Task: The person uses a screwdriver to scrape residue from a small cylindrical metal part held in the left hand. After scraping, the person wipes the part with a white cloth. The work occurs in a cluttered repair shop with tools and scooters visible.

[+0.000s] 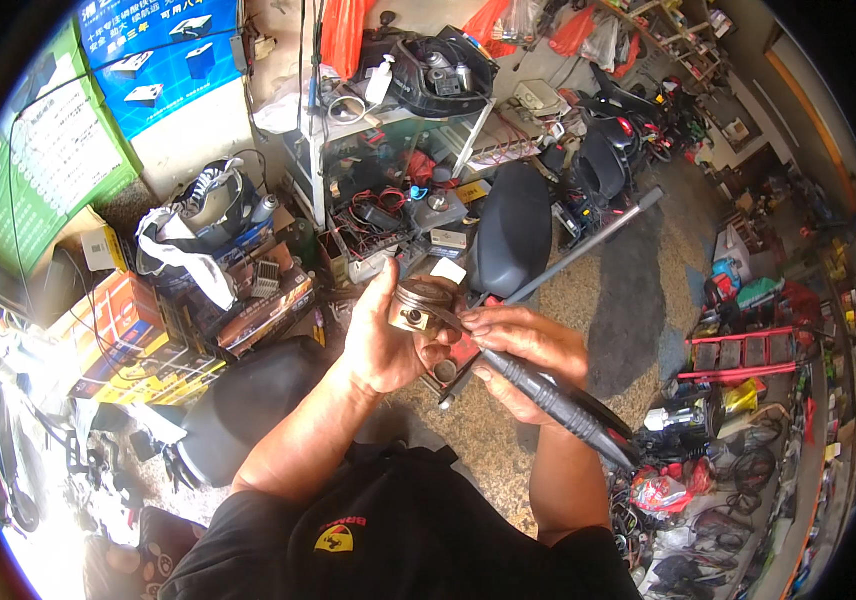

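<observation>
My left hand (383,345) cradles a small metal piston (422,301), with its round pin bore facing up and grooves around its upper end. The thumb points up beside it. In my right hand (536,349) lies a long black ribbed tool (551,401), its exact kind unclear, slanting from the fingertips down past the wrist. A thin dark strip at the right fingertips meets the piston's side; whether it belongs to the tool cannot be told. Below the hands, a partly hidden red metal device (460,352) is on the floor.
A long grey metal bar (585,244) slants beyond my right hand. One black scooter seat (514,225) stands ahead, another (255,405) at left by stacked cartons (142,337). Behind is a glass-sided cabinet (390,124) with parts. Cluttered shelving (810,450) and a red rack (743,352) line the right.
</observation>
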Demonstrator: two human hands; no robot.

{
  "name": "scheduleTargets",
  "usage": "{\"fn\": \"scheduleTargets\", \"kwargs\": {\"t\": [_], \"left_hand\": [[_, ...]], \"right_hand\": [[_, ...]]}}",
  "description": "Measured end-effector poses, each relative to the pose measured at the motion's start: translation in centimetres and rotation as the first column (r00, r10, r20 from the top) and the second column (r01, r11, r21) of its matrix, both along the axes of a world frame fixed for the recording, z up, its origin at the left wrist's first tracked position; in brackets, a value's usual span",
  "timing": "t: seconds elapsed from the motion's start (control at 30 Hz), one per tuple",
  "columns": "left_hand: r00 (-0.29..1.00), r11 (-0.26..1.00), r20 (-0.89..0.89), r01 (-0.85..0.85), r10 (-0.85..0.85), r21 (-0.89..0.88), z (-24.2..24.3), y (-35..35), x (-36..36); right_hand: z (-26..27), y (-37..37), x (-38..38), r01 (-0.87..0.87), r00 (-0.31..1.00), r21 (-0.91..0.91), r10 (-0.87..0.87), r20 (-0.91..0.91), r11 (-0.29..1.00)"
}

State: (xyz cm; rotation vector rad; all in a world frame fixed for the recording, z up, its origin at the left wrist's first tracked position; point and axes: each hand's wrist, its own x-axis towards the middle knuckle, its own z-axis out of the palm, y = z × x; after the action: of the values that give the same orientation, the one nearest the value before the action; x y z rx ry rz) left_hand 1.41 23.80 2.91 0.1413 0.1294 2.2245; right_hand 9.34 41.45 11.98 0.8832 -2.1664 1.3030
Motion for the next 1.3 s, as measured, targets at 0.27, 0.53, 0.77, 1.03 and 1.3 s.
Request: {"fn": "scheduleTargets", "kwargs": {"t": [0.27,0.53,0.77,1.03,1.3], "left_hand": [[0.998,0.991,0.032,0.042,-0.046,0.130,-0.3,-0.3,-0.2],[0.998,0.995,-0.005,-0.056,0.056,-0.081,-0.1,0.2,-0.3],[1.000,0.998,-0.028,-0.009,0.011,0.060,-0.3,-0.3,-0.4],[0.999,0.999,0.008,-0.033,0.033,-0.002,0.3,0.4,-0.3],[0.999,0.999,0.023,0.038,-0.038,0.005,0.1,0.5,-0.2]], "right_hand": [[-0.6,0.7,0.4,0.032,0.999,-0.050,-0.031,0.023,0.998],[-0.4,1.0,0.7,0.081,0.996,0.047,-0.082,0.031,0.996],[-1.6,2.2,0.7,0.147,0.988,-0.031,-0.146,0.047,0.989],[-0.7,1.1,0.9,0.102,0.995,-0.113,-0.102,0.003,0.988],[-0.5,-0.5,0.2,0.029,0.999,-0.067,-0.031,-0.026,0.997]]}}
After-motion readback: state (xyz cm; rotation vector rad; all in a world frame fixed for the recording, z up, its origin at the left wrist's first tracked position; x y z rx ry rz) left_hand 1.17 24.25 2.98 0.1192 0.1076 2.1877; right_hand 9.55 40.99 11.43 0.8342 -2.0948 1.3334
